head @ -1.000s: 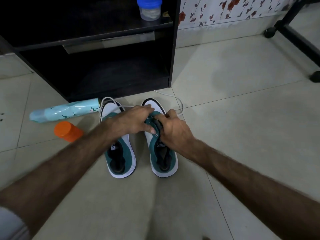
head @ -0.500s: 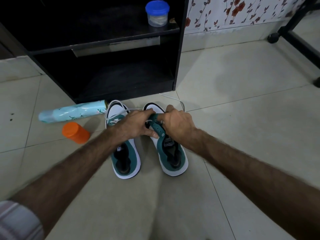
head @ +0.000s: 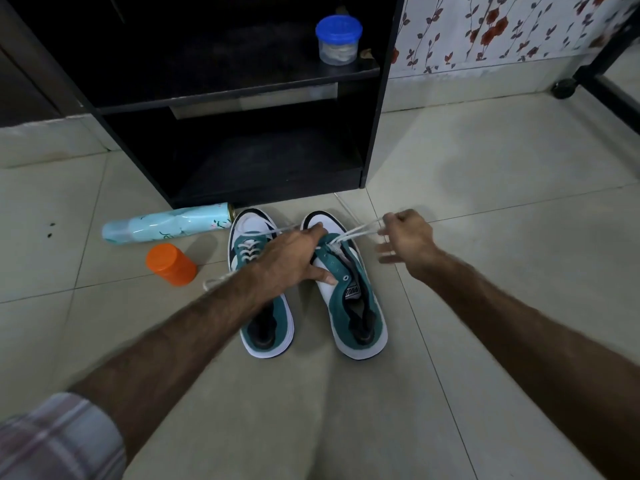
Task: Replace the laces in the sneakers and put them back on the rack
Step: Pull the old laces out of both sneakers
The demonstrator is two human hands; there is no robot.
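Two teal and white sneakers stand side by side on the tiled floor before a black rack (head: 375, 98). The left sneaker (head: 265, 327) is laced with a white lace. The right sneaker (head: 360, 306) has mostly bare eyelets. My left hand (head: 294, 259) rests on the right sneaker's front, fingers spread over its side. My right hand (head: 407, 237) is off to the right of the toe and pinches a white lace (head: 356, 232) that runs taut from the shoe's lowest eyelets.
A light blue spray can (head: 166, 223) lies on the floor left of the sneakers, with an orange-capped jar (head: 171, 265) beside it. A blue-lidded container (head: 337, 39) sits on the rack's upper shelf. A black wheeled frame (head: 568, 86) stands at the far right.
My right hand has left the right sneaker's tongue and moved right, drawing the white lace out taut. My left hand stays on the shoe. The camera has shifted closer.
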